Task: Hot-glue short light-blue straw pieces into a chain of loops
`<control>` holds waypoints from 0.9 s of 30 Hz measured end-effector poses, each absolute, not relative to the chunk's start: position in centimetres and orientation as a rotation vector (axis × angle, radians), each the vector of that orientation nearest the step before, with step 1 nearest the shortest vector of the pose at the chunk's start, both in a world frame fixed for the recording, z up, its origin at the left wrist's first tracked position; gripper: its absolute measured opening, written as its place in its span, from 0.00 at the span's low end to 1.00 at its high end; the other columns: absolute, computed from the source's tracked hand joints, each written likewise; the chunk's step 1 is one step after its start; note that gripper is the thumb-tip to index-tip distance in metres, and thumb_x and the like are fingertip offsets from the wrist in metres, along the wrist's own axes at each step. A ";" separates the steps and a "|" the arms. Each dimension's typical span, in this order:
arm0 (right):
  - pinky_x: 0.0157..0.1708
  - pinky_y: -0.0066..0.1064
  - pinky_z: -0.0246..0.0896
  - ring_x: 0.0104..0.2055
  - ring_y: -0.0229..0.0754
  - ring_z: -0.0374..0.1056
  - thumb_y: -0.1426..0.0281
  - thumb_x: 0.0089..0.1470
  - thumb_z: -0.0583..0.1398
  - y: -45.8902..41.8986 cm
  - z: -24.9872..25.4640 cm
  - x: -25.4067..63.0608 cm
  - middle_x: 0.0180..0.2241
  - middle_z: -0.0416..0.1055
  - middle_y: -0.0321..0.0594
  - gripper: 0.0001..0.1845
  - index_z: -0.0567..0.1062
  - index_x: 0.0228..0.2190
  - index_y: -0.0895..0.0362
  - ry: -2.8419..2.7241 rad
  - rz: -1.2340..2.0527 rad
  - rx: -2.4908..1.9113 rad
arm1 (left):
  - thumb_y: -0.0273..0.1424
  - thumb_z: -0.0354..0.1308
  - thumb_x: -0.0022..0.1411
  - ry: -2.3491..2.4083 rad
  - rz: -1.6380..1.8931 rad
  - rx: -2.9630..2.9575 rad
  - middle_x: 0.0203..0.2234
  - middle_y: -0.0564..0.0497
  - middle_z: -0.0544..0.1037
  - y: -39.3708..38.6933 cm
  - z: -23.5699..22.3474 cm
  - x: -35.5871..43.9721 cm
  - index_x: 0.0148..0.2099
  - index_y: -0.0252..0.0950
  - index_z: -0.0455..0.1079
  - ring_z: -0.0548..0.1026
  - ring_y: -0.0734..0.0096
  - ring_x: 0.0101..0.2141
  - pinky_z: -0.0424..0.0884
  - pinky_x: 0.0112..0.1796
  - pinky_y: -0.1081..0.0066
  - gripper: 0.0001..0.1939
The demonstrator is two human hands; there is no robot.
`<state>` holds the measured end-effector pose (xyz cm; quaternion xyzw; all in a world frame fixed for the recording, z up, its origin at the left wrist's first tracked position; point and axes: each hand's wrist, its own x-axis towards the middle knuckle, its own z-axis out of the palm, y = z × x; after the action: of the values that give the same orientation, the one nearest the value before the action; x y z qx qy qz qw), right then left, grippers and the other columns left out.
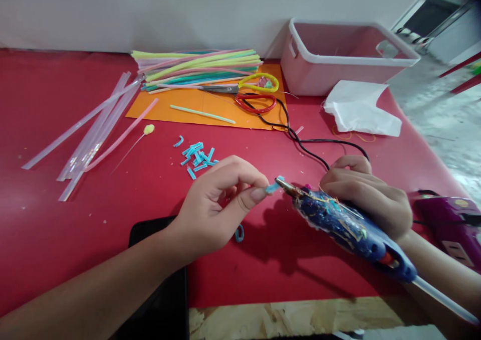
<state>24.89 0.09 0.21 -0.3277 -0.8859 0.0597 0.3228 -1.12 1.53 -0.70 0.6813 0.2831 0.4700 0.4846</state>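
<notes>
Between thumb and forefinger, my left hand pinches a short piece of blue pipe cleaner. My right hand is wrapped round a blue hot glue gun, its metal nozzle pointing left and touching or nearly touching the tip of that piece. A clear glue stick sticks out of the gun's back end. Beyond my left hand lies a small pile of cut blue pipe cleaner pieces. Below the left fingers is a bent blue loop, partly hidden.
A bundle of coloured pipe cleaners and scissors lie on an orange sheet. Clear glue sticks are at left. A pink bin, white paper, black cord, purple power strip and black phone-like slab surround the hands.
</notes>
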 end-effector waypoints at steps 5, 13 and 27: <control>0.38 0.41 0.58 0.24 0.39 0.70 0.68 0.65 0.53 0.0 0.0 24.8 0.22 0.68 0.33 0.07 0.69 0.35 0.54 -2.294 0.160 -0.871 | 0.26 0.59 0.68 0.691 1.145 1.658 0.33 0.51 0.74 1.4 -0.7 -1.1 0.38 0.39 0.73 0.71 0.71 0.35 0.67 0.34 0.69 0.04; 0.37 0.41 0.58 0.25 0.40 0.69 0.68 0.66 0.53 0.0 0.1 24.8 0.21 0.68 0.34 0.08 0.69 0.35 0.55 -2.294 0.153 -0.875 | 0.27 0.59 0.68 0.690 1.166 1.685 0.32 0.51 0.75 1.6 -0.6 -1.1 0.38 0.39 0.73 0.72 0.70 0.34 0.68 0.35 0.69 0.04; 0.39 0.43 0.61 0.25 0.40 0.70 0.70 0.60 0.58 -0.3 -0.1 24.9 0.23 0.69 0.34 0.00 0.70 0.35 0.53 -2.206 0.092 -0.871 | 0.28 0.59 0.68 0.725 1.171 1.675 0.31 0.50 0.74 1.5 -0.6 -1.0 0.37 0.39 0.72 0.72 0.69 0.34 0.68 0.34 0.69 0.04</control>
<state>24.89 -0.30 -0.14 -0.3403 -0.8618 0.0359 0.3745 -1.04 1.50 -0.61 0.6829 0.2956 0.4773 0.4674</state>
